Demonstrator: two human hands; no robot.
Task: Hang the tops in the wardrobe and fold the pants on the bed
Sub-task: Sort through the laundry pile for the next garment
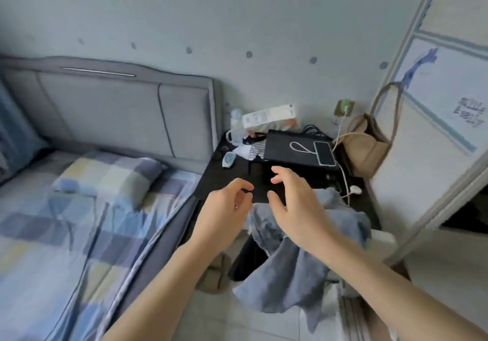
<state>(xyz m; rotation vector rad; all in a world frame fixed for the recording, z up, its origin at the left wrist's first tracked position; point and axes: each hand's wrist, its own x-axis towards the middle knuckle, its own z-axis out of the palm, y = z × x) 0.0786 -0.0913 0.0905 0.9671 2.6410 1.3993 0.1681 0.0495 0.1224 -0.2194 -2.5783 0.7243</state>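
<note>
Head view: we see the left hand (224, 208) loosely curled, holding nothing, and the right hand (295, 203) spread open, both above the grey garment (298, 266) heaped beside the bed (66, 235).

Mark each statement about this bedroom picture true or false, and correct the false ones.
1. Both hands hold nothing. True: the left hand and the right hand hang over the grey garment.
2. A phone lies on the bed. False: the phone lies on the black bag.
3. The pillow is checked. True.
4. The tan tote bag stands left of the bed. False: it stands right, by the wardrobe.
</note>
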